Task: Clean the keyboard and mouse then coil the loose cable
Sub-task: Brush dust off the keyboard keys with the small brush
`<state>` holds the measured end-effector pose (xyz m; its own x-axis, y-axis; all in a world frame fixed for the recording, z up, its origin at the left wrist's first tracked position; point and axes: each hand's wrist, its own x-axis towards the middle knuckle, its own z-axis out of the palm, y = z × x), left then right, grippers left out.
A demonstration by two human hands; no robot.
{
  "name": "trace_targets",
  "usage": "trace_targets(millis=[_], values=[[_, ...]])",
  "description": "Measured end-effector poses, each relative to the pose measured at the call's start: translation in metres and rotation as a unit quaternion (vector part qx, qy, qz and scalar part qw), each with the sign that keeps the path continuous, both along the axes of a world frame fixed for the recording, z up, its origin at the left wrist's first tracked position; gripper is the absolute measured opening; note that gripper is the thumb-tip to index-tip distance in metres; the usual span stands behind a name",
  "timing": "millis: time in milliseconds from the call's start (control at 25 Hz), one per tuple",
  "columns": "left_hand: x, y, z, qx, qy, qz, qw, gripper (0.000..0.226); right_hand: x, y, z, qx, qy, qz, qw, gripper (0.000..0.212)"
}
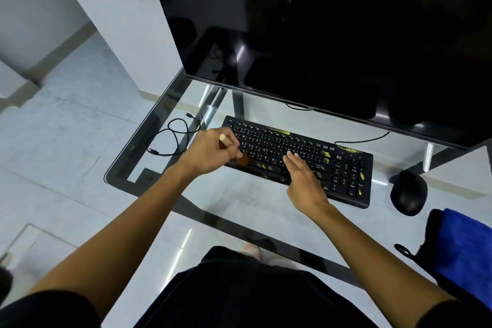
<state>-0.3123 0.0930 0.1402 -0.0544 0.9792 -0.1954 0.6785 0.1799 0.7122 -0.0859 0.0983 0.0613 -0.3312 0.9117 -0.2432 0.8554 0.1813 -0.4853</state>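
We grip a small brush point(234, 153) in our left hand point(210, 153), fingers curled tight around its pale wooden handle, the brown bristle head touching the left end of the keyboard point(300, 160). Our right hand point(303, 178) lies flat and open across the middle keys, holding nothing, only pinning the board down.

The keyboard sits on the glass desk point(239, 208) just in front of the monitor point(332, 34). It looks like light, rigid plastic, likely to skid on smooth glass, so we judge that pressing on it is wise. Yellowish specks dot the matte black keys; soft bristles should lift them without harming the caps.

The mouse point(408, 193), rounded and glossy black, rests near the keyboard's right end; it should fit in one palm, gripped by its sides. A plush blue cloth point(463, 250) lies at the desk's right edge. The loose cable point(173, 138), thin, black and limp, sprawls in open loops left of the keyboard; we would take it by a plug end.
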Motion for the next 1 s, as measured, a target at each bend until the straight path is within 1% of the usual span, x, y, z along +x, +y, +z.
trace_targets(millis=[80, 200, 240, 320, 360, 400, 520, 560, 680, 760, 800, 920, 960, 1000], values=[[-0.002, -0.003, -0.001, 0.018, -0.012, 0.01, 1.0, 0.007, -0.001, 0.0, 0.0, -0.001, 0.001, -0.001, 1.0, 0.073], [-0.009, -0.014, -0.011, -0.034, 0.001, -0.013, 0.999, 0.007, -0.004, -0.001, 0.003, -0.001, 0.006, -0.014, 1.0, 0.072], [-0.013, -0.017, -0.014, -0.031, -0.015, 0.011, 0.999, 0.007, -0.006, -0.001, 0.004, 0.0, 0.008, -0.014, 1.0, 0.071], [-0.021, -0.021, -0.017, 0.015, -0.067, 0.084, 0.994, 0.006, -0.012, 0.002, 0.005, 0.0, 0.011, -0.008, 1.0, 0.071], [-0.024, -0.023, -0.018, 0.028, -0.077, 0.099, 0.992, 0.005, -0.016, 0.003, 0.005, 0.0, 0.011, -0.002, 1.0, 0.071], [-0.028, -0.025, -0.018, 0.023, -0.081, 0.094, 0.992, 0.005, -0.02, 0.004, 0.006, 0.0, 0.012, 0.006, 1.0, 0.071], [-0.037, -0.028, -0.021, -0.036, -0.075, 0.048, 0.995, 0.007, -0.033, 0.004, 0.007, -0.005, 0.014, 0.033, 0.999, 0.068], [-0.04, -0.028, -0.019, -0.033, -0.081, 0.051, 0.995, 0.007, -0.039, 0.004, 0.007, -0.005, 0.014, 0.044, 0.999, 0.065], [-0.049, -0.025, -0.011, 0.031, -0.096, 0.11, 0.989, 0.008, -0.054, 0.008, 0.007, -0.008, 0.009, 0.064, 0.998, 0.051], [-0.055, -0.025, -0.005, 0.062, -0.104, 0.166, 0.979, 0.008, -0.064, 0.012, 0.007, -0.01, -0.001, 0.077, 0.997, 0.05], [-0.058, -0.025, -0.005, 0.061, -0.108, 0.176, 0.977, 0.008, -0.068, 0.015, 0.007, -0.01, -0.005, 0.081, 0.997, 0.05], [-0.056, -0.029, -0.014, 0.014, -0.074, 0.122, 0.99, 0.008, -0.074, 0.017, 0.005, -0.019, -0.01, 0.083, 0.996, 0.049], [-0.056, -0.03, -0.018, 0.006, -0.068, 0.133, 0.989, 0.008, -0.075, 0.017, 0.004, -0.025, -0.013, 0.085, 0.996, 0.049], [-0.058, -0.029, -0.021, 0.006, -0.068, 0.172, 0.983, 0.008, -0.076, 0.017, 0.002, -0.027, -0.015, 0.084, 0.996, 0.049]])
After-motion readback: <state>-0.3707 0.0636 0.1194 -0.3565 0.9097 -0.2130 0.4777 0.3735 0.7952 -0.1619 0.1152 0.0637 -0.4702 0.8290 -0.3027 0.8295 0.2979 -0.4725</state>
